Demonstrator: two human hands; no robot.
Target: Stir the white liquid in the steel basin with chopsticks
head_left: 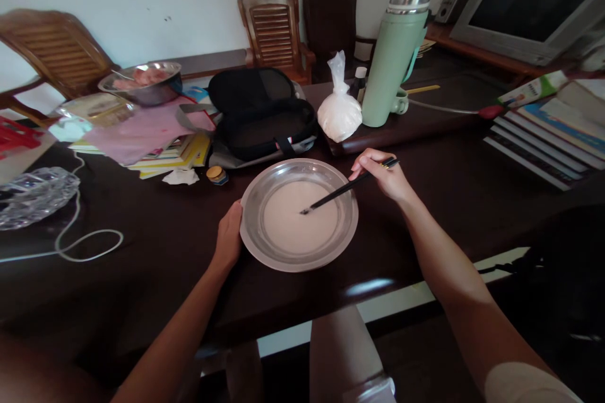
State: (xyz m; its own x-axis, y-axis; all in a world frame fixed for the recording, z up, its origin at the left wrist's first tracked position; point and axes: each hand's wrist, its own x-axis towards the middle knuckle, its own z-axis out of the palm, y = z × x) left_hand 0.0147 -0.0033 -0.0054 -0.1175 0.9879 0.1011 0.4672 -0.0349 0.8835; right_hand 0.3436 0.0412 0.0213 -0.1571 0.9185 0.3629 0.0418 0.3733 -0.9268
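A wide metal basin [299, 262] stands on the dark table, with a pale, milky liquid [288, 227] in its bottom. My left hand [229, 234] holds the basin's left rim, its fingers partly hidden behind the edge. Above the right rim, my right hand [378, 171] is closed around black chopsticks [338, 192]. Their tips dip into the liquid near its middle. Behind the basin sits a knotted clear plastic bag of white powder [339, 118].
A tall green thermos [392, 69] stands behind the bag. An open black case [265, 113] lies behind the basin, beside a small round-lidded jar [217, 175]. Leftward are a metal bowl of raw meat [161, 91], a glass dish [38, 195] and a white cord [89, 258]. Stacked books [543, 138] lie right.
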